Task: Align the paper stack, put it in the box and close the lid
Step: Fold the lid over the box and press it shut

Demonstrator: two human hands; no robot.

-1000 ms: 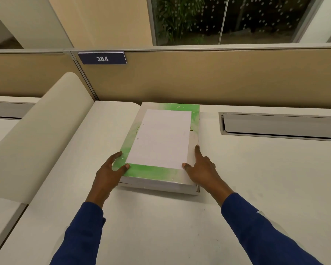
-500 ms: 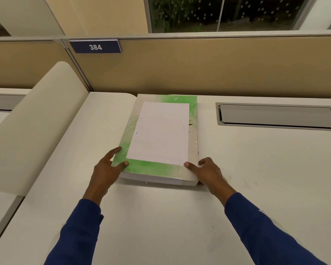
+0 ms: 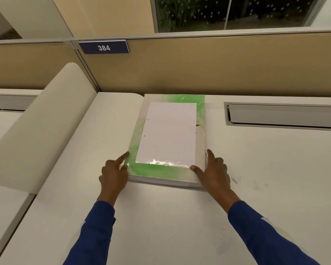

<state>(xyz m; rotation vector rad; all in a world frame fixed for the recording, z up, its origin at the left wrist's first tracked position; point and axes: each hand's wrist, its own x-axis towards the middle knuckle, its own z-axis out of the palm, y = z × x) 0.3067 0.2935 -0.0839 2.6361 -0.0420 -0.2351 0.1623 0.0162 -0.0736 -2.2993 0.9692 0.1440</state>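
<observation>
Item one, the white surface [image 3: 161, 217]: I see it fill most of the view, backed by a tan partition [image 3: 199, 69] that carries a dark number plate reading 384 [image 3: 104, 47]. Item two, a cream curved panel [image 3: 46, 119] standing along the left side of the surface. Item three, a grey recessed tray [image 3: 283, 115] set into the surface at the right, well apart from the work. Item four, the box [image 3: 161, 173]: a flat pack with a green and white top under glossy film, lying flat at mid-surface with its far end against the partition, lid down. Item five, the paper stack [image 3: 168, 132]: I see one white sheet face with two punch holes near its left edge, lying square on top of the box, inside the green border; I cannot tell how many sheets it holds. Item six, the left hand [image 3: 114, 174]: spread, forefinger along the box's left edge, thumb on the near left corner. Item seven, the right hand [image 3: 213, 174]: spread likewise, forefinger against the right edge, thumb on the lid near the sheet's near right corner. Neither hand pinches anything. Blue sleeves [image 3: 92, 232] cover both forearms.
</observation>
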